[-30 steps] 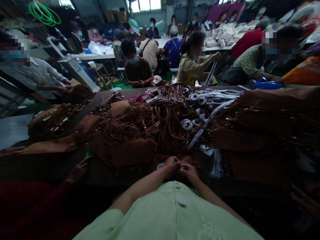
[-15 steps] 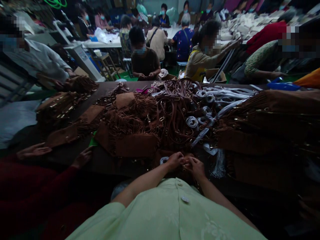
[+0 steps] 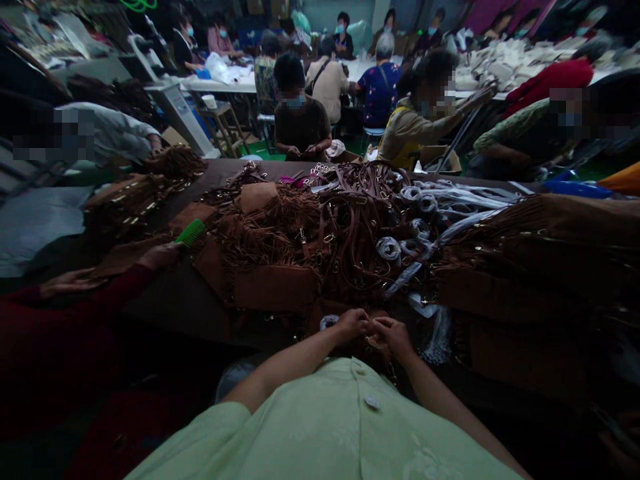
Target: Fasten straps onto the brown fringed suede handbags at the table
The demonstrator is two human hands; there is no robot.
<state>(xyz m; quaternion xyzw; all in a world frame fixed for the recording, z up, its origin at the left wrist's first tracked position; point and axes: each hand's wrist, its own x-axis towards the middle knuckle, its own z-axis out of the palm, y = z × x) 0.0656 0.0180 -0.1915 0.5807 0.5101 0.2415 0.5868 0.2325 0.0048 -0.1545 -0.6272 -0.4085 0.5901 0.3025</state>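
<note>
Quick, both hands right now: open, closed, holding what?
Left hand: fingers drawn closed by brown material; anything held cannot be told.
Right hand: fingers closed too, facing the left; anything held is unclear.

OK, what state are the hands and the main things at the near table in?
Left grip, pinched, item unclear
Right grip, pinched, item unclear
Fringed brown bags, heaped
Brown straps, tangled
White coil, wound up
Green comb, held in a co-worker's hand
</note>
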